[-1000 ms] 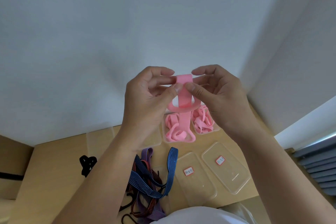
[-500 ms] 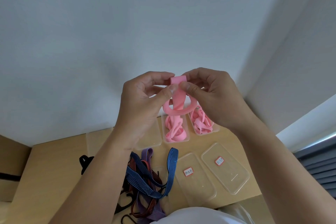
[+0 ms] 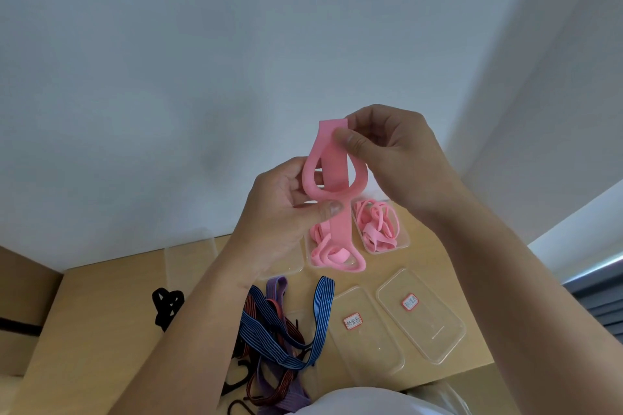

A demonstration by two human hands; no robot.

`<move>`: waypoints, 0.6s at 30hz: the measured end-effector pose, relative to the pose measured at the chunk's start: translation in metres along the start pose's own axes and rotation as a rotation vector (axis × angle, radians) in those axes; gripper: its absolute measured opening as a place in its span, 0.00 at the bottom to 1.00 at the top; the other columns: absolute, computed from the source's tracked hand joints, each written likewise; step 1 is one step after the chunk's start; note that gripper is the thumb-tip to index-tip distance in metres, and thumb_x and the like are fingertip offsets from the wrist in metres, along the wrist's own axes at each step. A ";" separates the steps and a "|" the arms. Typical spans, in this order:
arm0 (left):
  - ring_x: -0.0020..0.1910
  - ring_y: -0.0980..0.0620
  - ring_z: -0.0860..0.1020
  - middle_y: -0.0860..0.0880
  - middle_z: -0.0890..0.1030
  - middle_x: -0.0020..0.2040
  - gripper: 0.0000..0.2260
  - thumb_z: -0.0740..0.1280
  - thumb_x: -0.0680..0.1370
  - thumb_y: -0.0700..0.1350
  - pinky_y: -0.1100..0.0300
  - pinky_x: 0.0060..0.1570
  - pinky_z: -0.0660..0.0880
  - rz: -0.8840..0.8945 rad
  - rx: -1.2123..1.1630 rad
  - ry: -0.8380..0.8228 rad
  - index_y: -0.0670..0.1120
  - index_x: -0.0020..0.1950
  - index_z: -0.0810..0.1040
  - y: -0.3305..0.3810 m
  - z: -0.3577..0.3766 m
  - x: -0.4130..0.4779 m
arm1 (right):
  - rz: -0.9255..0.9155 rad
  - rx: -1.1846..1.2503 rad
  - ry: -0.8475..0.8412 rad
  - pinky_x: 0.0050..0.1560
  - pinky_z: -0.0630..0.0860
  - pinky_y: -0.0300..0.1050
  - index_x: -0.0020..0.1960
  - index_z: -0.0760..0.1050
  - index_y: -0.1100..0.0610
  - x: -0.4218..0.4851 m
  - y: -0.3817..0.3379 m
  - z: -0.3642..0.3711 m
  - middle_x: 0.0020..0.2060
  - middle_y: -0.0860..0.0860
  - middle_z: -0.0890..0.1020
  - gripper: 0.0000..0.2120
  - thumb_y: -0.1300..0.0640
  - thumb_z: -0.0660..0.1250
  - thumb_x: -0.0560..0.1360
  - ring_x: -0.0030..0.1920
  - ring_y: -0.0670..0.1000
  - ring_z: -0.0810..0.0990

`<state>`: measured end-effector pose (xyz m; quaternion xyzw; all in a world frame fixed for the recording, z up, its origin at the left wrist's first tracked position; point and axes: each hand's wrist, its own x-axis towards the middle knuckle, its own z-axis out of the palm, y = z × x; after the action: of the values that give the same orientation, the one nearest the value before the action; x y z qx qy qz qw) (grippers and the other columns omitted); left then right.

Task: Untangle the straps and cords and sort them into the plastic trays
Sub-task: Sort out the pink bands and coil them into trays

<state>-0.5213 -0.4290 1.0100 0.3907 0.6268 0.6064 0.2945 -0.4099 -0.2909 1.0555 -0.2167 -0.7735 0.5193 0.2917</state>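
Hands both pinch your pink strap (image 3: 332,172) — right hand (image 3: 387,148) its top, left hand (image 3: 286,212) seemingly the loop — above the trays (image 3: 406,239).

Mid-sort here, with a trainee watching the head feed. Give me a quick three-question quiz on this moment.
1. True or false: the black cord lies on the table, held by nobody.
2. The left hand and right hand both pinch: A the black cord, B the pink strap, C a blue striped strap.
3. How many trays hold pink straps?
Key: 1 true; 2 B; 3 two.
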 end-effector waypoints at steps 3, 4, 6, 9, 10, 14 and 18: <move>0.51 0.49 0.86 0.49 0.87 0.52 0.20 0.75 0.72 0.28 0.54 0.53 0.82 0.016 0.006 0.005 0.48 0.58 0.81 -0.002 0.000 -0.001 | 0.010 -0.001 0.001 0.37 0.73 0.34 0.47 0.81 0.57 0.000 -0.001 0.002 0.37 0.47 0.84 0.03 0.59 0.69 0.79 0.35 0.42 0.79; 0.50 0.49 0.86 0.50 0.87 0.51 0.20 0.75 0.72 0.29 0.54 0.53 0.82 0.022 0.008 0.011 0.49 0.57 0.81 -0.003 0.000 -0.001 | 0.009 -0.011 0.002 0.37 0.73 0.34 0.48 0.81 0.57 0.000 -0.001 0.002 0.37 0.46 0.84 0.03 0.58 0.69 0.80 0.35 0.42 0.79; 0.49 0.50 0.86 0.52 0.87 0.50 0.19 0.76 0.71 0.29 0.56 0.52 0.82 0.031 0.017 0.027 0.50 0.55 0.81 -0.004 -0.001 -0.002 | 0.005 -0.022 -0.006 0.37 0.72 0.34 0.48 0.81 0.57 0.000 -0.001 0.002 0.37 0.46 0.84 0.03 0.59 0.69 0.80 0.35 0.42 0.79; 0.50 0.52 0.86 0.53 0.87 0.50 0.18 0.76 0.71 0.30 0.58 0.52 0.81 0.029 0.022 0.022 0.49 0.54 0.82 -0.006 -0.002 -0.003 | -0.020 -0.048 -0.030 0.36 0.72 0.32 0.49 0.81 0.59 0.001 -0.004 0.001 0.37 0.46 0.83 0.04 0.61 0.68 0.80 0.35 0.41 0.79; 0.51 0.52 0.86 0.53 0.87 0.50 0.17 0.76 0.71 0.31 0.58 0.52 0.81 0.029 0.026 0.016 0.49 0.54 0.82 -0.006 -0.003 -0.003 | -0.029 -0.059 -0.038 0.36 0.72 0.31 0.49 0.81 0.58 0.001 -0.005 0.001 0.37 0.45 0.83 0.04 0.61 0.68 0.80 0.35 0.40 0.78; 0.52 0.51 0.85 0.51 0.87 0.51 0.15 0.77 0.72 0.32 0.56 0.53 0.82 0.026 0.037 -0.009 0.44 0.56 0.83 -0.008 -0.004 -0.003 | -0.047 -0.086 -0.066 0.39 0.73 0.32 0.50 0.82 0.58 0.000 -0.008 0.002 0.38 0.44 0.83 0.04 0.61 0.68 0.80 0.36 0.41 0.79; 0.51 0.51 0.86 0.51 0.88 0.50 0.15 0.76 0.72 0.32 0.57 0.54 0.82 0.008 0.033 -0.020 0.43 0.56 0.84 -0.013 -0.004 -0.005 | -0.066 -0.091 -0.077 0.40 0.74 0.34 0.50 0.82 0.58 -0.001 -0.010 0.002 0.39 0.46 0.84 0.04 0.61 0.68 0.80 0.37 0.43 0.79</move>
<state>-0.5238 -0.4352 0.9969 0.4042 0.6320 0.5933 0.2920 -0.4108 -0.2968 1.0636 -0.1840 -0.8136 0.4815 0.2688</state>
